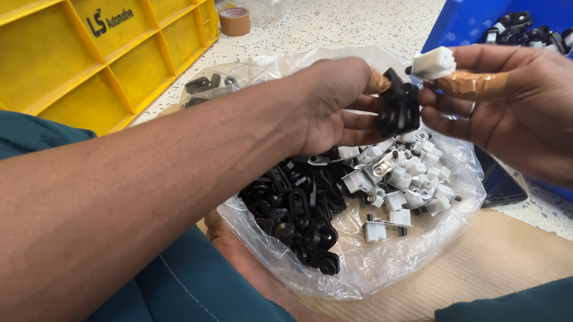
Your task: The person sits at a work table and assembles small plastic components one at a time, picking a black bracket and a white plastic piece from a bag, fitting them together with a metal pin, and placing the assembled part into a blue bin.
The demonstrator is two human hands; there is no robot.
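My left hand (332, 104) pinches a black plastic clip (397, 108) between thumb and fingers, above an open clear plastic bag (372, 267). My right hand (518, 111) holds a small white plastic connector (433, 63) at its fingertips, with its lower fingers touching the black clip. Tan tape wraps a finger on each hand. Inside the bag lie several black clips (297, 214) on the left and several white connectors with metal tabs (406, 177) on the right.
A yellow divided crate (77, 45) stands at the left. A blue bin (477, 17) holding assembled black and white parts is at the top right. A tape roll (235, 21) lies on the speckled floor. A dark phone (501, 185) lies under my right wrist.
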